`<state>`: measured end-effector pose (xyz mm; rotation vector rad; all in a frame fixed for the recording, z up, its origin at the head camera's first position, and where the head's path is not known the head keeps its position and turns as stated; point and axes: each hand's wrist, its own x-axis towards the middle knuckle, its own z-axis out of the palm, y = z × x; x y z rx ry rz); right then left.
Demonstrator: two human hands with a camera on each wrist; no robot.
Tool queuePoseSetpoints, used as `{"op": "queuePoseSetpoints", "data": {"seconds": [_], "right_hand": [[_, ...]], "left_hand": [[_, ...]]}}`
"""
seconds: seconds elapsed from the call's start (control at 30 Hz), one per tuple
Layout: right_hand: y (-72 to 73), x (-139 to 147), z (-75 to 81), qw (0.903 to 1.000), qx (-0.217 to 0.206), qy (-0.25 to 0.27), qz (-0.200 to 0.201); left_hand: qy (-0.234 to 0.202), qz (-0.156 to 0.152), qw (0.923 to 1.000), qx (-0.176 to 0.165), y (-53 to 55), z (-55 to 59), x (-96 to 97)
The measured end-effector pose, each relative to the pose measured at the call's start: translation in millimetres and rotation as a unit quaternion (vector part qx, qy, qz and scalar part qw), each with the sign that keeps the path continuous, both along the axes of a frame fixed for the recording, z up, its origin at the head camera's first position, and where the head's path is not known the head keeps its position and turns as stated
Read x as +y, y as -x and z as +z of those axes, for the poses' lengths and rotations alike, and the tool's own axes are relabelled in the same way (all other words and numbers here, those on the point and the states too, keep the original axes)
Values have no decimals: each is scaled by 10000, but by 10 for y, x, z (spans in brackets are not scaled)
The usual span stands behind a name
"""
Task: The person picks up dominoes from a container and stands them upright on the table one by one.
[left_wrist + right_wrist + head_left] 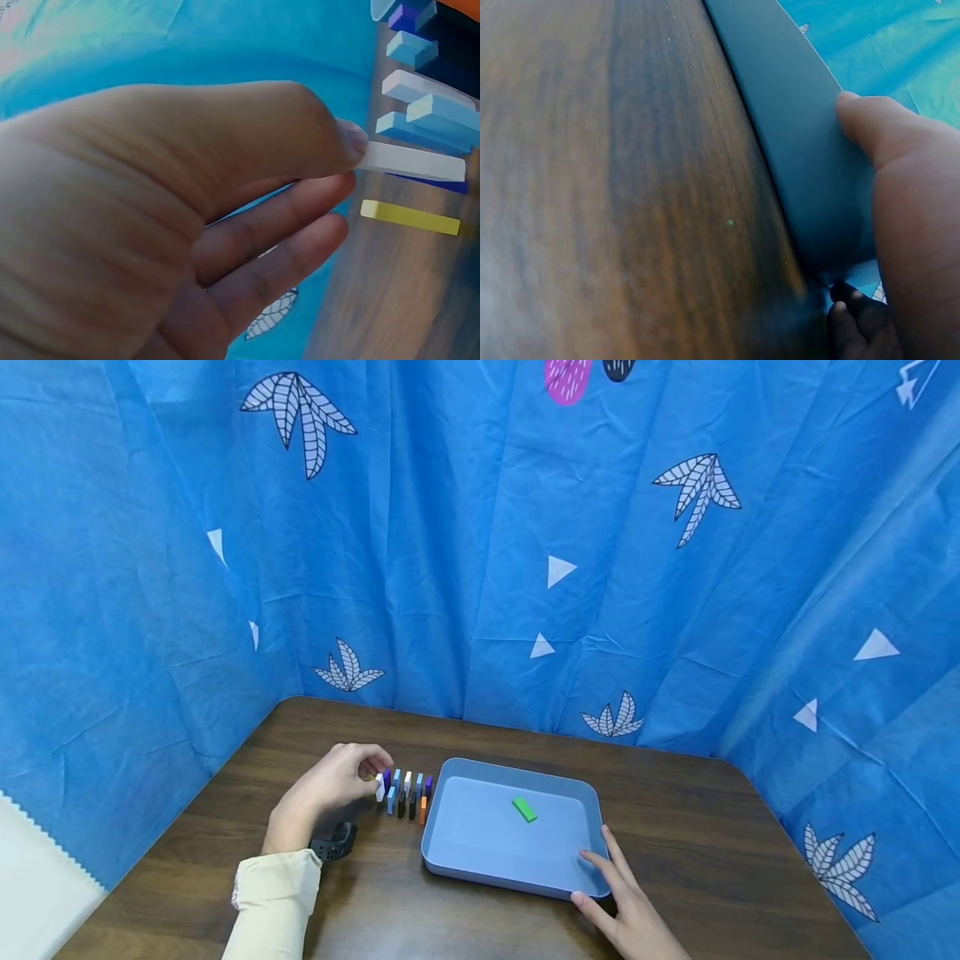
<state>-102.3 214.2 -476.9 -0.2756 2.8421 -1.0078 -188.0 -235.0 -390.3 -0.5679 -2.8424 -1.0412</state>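
At the left end of a group of small upright domino-like blocks, my left hand (341, 777) pinches a white block (416, 162), its thumb tip on the block's end in the left wrist view. A yellow block (410, 217) and a mostly hidden dark blue block (435, 182) stand close by. My right hand (626, 902) rests at the near right corner of a blue-grey tray (517, 887), with fingers fairly straight and spread. In the right wrist view its thumb (866, 120) touches the tray's rim. A green block (524, 809) lies flat inside the tray.
Other blocks stand in two short rows left of the tray, among them a black block (401, 805), a light blue block (391, 801) and an orange block (423, 811). A black strap-like device (335, 842) is beside the left wrist. A blue curtain (480, 568) surrounds the wooden table (675, 827).
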Motion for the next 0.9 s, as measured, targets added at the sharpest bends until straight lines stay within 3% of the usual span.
{"op": "queuePoseSetpoints", "data": {"seconds": [0.3, 0.9], "right_hand": [[5, -3, 5, 9999, -84, 91, -9], [10, -2, 5, 10000, -71, 49, -45]], "left_hand": [[82, -56, 9998, -150, 52, -102, -6], [151, -83, 9984, -535, 62, -127, 34]]}}
